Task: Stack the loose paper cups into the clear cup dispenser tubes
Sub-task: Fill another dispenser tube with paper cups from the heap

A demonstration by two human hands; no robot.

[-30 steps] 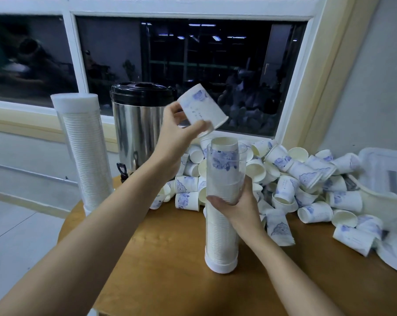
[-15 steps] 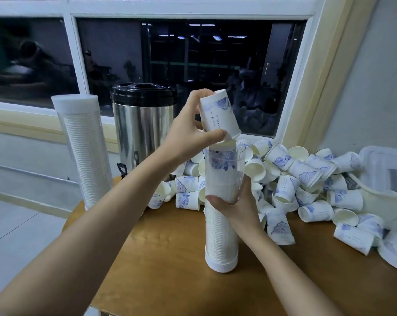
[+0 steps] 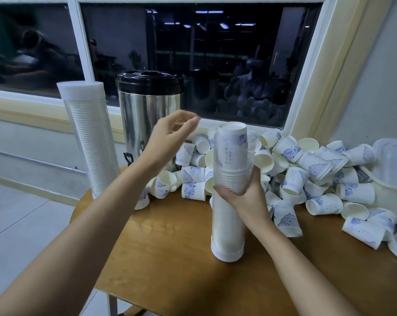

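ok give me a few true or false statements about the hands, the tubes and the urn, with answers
1. The left hand holds a cup. False: it holds nothing, its fingers loosely curled, beside the top of the middle tube.
2. The right hand grips the middle tube. True.
3. The left tube has a white cap on top. True.
4. The urn has no lid. False: a black lid sits on it.
5. Loose cups lie piled on the table. True.
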